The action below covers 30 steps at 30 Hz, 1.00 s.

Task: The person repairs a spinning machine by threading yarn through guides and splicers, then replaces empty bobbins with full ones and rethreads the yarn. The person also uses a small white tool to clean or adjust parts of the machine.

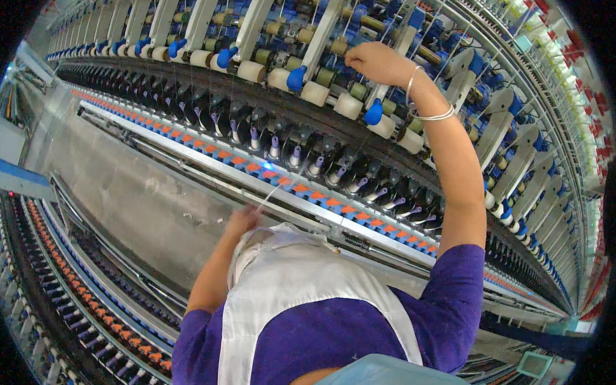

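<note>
A long spinning frame stretches across the view. My right hand [380, 63] reaches over its drafting rollers, fingers curled and pinched at the small rollers between two pale arms; whatever is between the fingertips is too small to make out. White rollers [315, 93] and blue knobs [296, 78] line the front below it. My left hand [242, 221] is low, beside the white apron [285, 259], and smeared by motion. From it a thin white strand or stick [273, 193] points up toward the bobbins [295, 156], which stand in a row on dark spindles.
An orange and blue strip [333, 203] and a metal rail run along the frame below the spindles. Grey floor [138, 193] forms an aisle at left. A second machine [94, 300] with similar spindles stands at lower left. Red and white packages hang at upper right.
</note>
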Each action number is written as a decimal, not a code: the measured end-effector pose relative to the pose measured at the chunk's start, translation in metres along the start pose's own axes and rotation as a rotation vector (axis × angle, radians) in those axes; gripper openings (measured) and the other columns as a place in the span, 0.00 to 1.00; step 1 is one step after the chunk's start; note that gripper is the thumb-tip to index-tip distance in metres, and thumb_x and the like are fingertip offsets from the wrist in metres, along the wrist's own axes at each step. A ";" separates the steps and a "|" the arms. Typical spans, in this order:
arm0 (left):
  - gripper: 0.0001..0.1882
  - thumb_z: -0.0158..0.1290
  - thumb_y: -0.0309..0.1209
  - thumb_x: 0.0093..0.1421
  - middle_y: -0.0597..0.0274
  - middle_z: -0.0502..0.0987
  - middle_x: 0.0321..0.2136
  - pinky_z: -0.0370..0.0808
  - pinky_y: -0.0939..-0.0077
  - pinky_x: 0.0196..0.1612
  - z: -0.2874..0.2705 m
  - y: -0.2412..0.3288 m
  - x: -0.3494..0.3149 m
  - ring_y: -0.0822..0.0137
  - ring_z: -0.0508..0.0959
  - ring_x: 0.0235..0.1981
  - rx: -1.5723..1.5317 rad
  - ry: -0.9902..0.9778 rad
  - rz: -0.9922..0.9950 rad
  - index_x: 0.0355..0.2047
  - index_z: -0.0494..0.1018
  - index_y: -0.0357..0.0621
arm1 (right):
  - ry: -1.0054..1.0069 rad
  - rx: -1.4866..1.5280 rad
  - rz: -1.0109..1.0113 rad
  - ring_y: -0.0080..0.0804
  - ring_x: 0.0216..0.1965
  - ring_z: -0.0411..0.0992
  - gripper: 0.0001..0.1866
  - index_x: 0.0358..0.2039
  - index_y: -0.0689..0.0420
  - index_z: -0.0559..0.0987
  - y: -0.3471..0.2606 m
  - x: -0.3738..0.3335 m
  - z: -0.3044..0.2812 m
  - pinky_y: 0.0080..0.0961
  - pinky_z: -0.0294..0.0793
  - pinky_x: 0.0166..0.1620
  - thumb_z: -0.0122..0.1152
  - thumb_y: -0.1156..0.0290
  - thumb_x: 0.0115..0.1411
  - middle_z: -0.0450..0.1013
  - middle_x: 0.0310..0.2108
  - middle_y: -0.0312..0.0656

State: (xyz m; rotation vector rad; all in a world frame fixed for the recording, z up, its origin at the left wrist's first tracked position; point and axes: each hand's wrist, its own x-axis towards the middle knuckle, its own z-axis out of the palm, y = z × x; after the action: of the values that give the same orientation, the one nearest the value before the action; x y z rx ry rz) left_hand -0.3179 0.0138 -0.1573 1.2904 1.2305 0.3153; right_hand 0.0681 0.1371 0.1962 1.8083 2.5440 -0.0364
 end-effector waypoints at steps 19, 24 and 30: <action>0.15 0.46 0.23 0.56 0.77 0.57 0.12 0.51 0.86 0.14 -0.155 0.018 -0.048 0.83 0.54 0.11 -0.721 -0.411 -0.293 0.44 0.71 0.36 | 0.476 -0.632 0.080 0.43 0.32 0.77 0.10 0.39 0.58 0.79 -0.042 0.144 -0.061 0.31 0.78 0.37 0.53 0.73 0.58 0.76 0.32 0.51; 0.17 0.51 0.33 0.54 0.62 0.70 0.15 0.64 0.74 0.19 -0.208 0.004 -0.022 0.70 0.68 0.15 0.116 -0.301 -0.212 0.41 0.75 0.35 | 0.095 -0.485 0.686 0.50 0.44 0.74 0.09 0.35 0.64 0.80 -0.009 0.201 -0.041 0.40 0.77 0.43 0.53 0.78 0.56 0.74 0.42 0.54; 0.20 0.49 0.36 0.55 0.52 0.78 0.39 0.70 0.68 0.43 -0.254 -0.082 0.029 0.58 0.76 0.41 0.450 -0.561 0.110 0.47 0.73 0.42 | 0.080 -0.487 0.693 0.51 0.42 0.74 0.11 0.35 0.61 0.80 -0.004 0.200 -0.040 0.39 0.76 0.45 0.53 0.80 0.52 0.74 0.41 0.56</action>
State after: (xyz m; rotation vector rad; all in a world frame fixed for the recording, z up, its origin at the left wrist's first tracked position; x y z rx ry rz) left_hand -0.5487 0.1473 -0.1896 1.6884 0.7681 -0.2562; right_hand -0.0014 0.3262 0.2300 2.3395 1.6104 0.6074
